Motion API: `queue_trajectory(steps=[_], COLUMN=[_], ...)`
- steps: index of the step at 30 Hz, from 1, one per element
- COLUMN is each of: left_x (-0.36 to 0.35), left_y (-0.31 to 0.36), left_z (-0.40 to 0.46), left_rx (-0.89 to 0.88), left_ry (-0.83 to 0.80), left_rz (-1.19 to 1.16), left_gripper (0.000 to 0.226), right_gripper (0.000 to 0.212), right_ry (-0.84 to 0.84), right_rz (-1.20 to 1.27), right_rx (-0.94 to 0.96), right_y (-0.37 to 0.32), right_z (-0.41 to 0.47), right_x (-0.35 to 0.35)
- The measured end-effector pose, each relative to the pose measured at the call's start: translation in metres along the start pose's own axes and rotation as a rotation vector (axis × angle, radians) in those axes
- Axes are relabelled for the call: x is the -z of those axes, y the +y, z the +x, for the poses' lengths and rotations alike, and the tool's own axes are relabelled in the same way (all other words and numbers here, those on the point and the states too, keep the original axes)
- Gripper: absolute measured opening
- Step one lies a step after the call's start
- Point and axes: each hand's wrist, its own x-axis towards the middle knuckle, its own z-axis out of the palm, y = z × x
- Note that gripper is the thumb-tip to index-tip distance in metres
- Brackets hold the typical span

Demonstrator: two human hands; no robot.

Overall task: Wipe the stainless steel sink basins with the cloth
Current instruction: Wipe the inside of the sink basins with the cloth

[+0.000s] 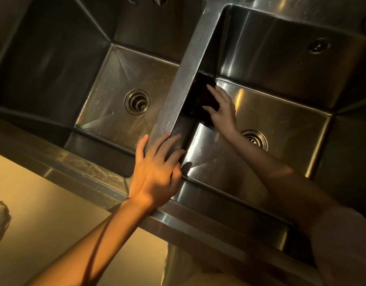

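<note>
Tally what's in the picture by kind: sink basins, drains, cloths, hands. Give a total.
Sink basins: 2 (left basin, right basin)
Drains: 2 (left drain, right drain)
Cloths: 1 (dark cloth)
Hands: 2 (left hand, right hand)
Total: 7

two bare forearms enter from the bottom of the frame. the left hand point(155, 172), lower centre, has no ring, watch or glove, and its arm is uncovered to the frame edge. the right hand point(221, 108), centre, is likewise bare; a pale, light-coloured sleeve point(343, 234) covers that arm at lower right
</note>
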Motion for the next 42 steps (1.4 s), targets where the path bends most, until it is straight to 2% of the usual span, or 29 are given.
queue_trajectory(steps=[6, 10, 13, 17, 23, 28, 33, 42], left_x=[0.003, 0.003, 0.002, 0.001, -0.002, 0.000, 0.000, 0.000], left_y=[0.001, 0.001, 0.002, 0.001, -0.001, 0.000, -0.001, 0.000], left_z=[0.000, 0.002, 0.001, 0.000, -0.002, -0.001, -0.001, 0.001], left_rx=[0.014, 0.018, 0.019, 0.011, -0.012, -0.009, 0.003, 0.030], left_ry=[-0.034, -0.038, -0.033, -0.012, 0.026, 0.025, -0.008, -0.051], left_rz=[-0.001, 0.003, 0.003, 0.002, 0.020, 0.019, 0.033, 0.059], left_gripper=[0.035, 0.035, 0.034, 0.033, 0.030, 0.029, 0.031, 0.036], right_gripper=[0.061, 0.060, 0.061, 0.064, 0.087, 0.079, 0.076, 0.075], right_ry=[0.080, 0.092, 0.081, -0.029, -0.176, -0.181, -0.098, 0.039], right_rz=[0.211, 0.213, 0.167, 0.076, 0.057, -0.008, 0.109, 0.293], right_rx=[0.170, 0.224, 0.125, 0.009, -0.246, -0.309, -0.214, 0.127], right_y=[-0.070, -0.071, -0.047, -0.006, 0.040, 0.054, 0.018, -0.074], right_z=[-0.014, -0.017, -0.012, -0.003, -0.003, -0.009, -0.022, -0.046], right_x=[0.046, 0.046, 0.032, 0.010, -0.022, -0.036, -0.021, 0.037])
